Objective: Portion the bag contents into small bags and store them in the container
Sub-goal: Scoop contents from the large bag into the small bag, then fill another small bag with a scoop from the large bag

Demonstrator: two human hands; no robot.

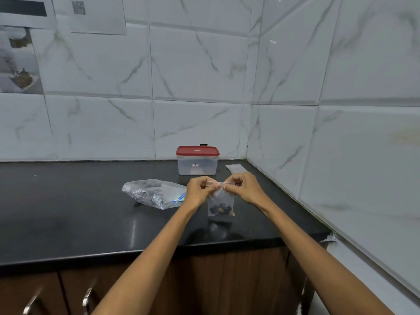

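A small clear bag [221,204] with dark pieces in its bottom hangs upright just above the black counter [68,212]. My left hand [198,190] pinches the left end of its top strip and my right hand [242,187] pinches the right end. To the left lies the large clear zip bag [153,193] on its side, holding more dark pieces, its blue zip end toward my left hand. Behind my hands stands the clear container [197,163] with a red lid on it.
A flat empty small bag [236,168] lies at the back right near the wall corner. Tiled walls close the counter at the back and on the right. Wooden cabinet doors with metal handles [87,298] sit below the counter edge.
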